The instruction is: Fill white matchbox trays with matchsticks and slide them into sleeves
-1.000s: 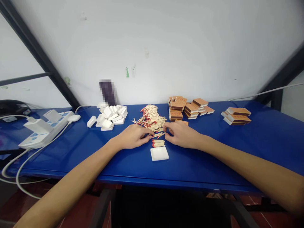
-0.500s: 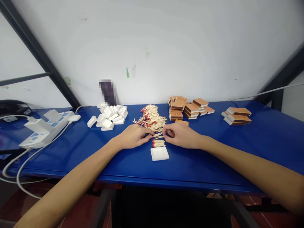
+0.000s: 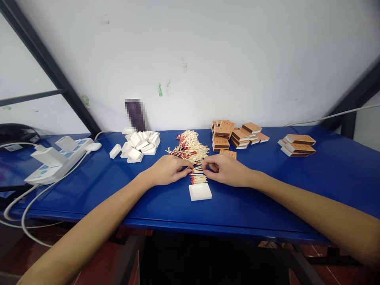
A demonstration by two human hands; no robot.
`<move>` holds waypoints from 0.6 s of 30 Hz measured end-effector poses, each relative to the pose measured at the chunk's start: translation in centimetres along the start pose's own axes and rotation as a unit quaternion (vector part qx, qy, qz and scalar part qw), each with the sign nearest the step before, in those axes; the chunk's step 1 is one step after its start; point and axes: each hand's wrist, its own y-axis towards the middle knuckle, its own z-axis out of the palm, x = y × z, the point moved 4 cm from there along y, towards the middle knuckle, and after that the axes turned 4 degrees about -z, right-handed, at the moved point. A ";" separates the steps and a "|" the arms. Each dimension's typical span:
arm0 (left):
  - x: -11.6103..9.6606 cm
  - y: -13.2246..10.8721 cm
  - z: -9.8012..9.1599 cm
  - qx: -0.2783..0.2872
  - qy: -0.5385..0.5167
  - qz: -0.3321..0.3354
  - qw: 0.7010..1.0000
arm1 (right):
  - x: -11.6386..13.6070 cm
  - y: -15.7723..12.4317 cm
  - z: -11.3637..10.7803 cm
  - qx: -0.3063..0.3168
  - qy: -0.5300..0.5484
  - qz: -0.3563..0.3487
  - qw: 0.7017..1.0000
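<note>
Both hands meet over a small row of matches (image 3: 198, 180) laid side by side, red heads toward the left. My left hand (image 3: 169, 170) is closed, its thumb and fingertips at the head ends of the upper matches. At their plain ends, my right hand (image 3: 224, 169) is curled, thumb and forefinger drawn together on the sticks. The exact grip is too small to make out. Just in front of the row lies a white matchbox tray (image 3: 200, 191). Behind the hands spreads a loose heap of matches (image 3: 191, 148), its heads pointing various ways.
White matchbox trays (image 3: 139, 144) are piled at the back left. Orange-brown matchbox sleeves (image 3: 224, 130) are stacked behind my right hand, with another stack (image 3: 299, 145) farther right. A power strip (image 3: 59, 162) with cables is on the left of the blue table (image 3: 255, 213).
Between my hands, matches have come down toward the row, which now looks fuller at its upper end. Both hands have barely moved. The view has shifted slightly.
</note>
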 end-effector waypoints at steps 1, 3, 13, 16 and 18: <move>0.0 0.0 0.0 0.002 0.000 0.001 1.000 | 0.0 0.0 0.0 -0.003 0.002 -0.002 1.000; -0.1 0.0 0.0 0.005 -0.001 0.001 1.000 | -0.1 0.0 0.1 -0.010 0.004 -0.005 1.000; -0.1 -0.1 0.0 0.003 -0.005 0.004 1.000 | -0.3 -0.1 0.4 -0.022 -0.011 -0.017 1.000; -0.1 -0.1 -0.1 0.006 -0.008 0.004 1.000 | -0.3 -0.1 0.4 -0.022 -0.008 -0.018 1.000; -0.1 -0.1 -0.1 0.010 -0.010 0.002 1.000 | -0.3 -0.1 0.4 -0.021 -0.008 -0.014 1.000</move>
